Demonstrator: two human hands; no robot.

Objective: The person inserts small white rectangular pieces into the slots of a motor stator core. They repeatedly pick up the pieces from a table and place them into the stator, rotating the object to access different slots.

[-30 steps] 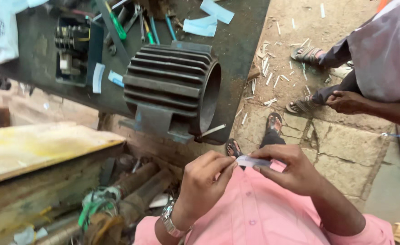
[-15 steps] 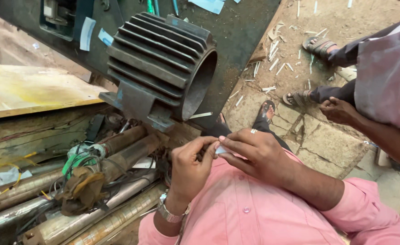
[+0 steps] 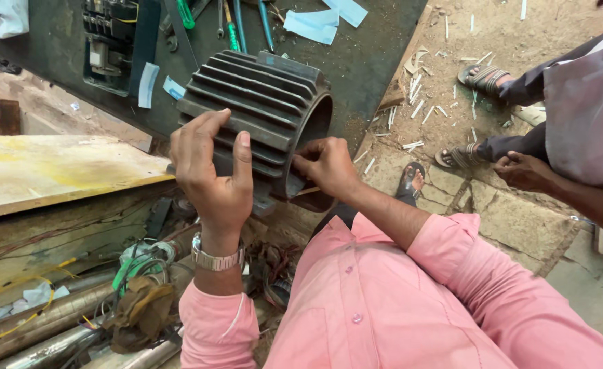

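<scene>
Ribbed dark-grey metal motor housing (image 3: 260,113), one only, lay on its side at the edge of the dark table (image 3: 377,55), its open round end facing the person. The left hand (image 3: 212,167) lay spread wide over the fins, fingers apart and gripping the casing, while the right hand (image 3: 325,167) had its fingertips pinched together at the rim of the opening; whether they held anything could not be told. Two pale blue paper slips (image 3: 325,19) and several hand tools (image 3: 230,20) lay beyond on the table, and another person's hand (image 3: 524,171) rested near two sandalled feet (image 3: 465,116).
</scene>
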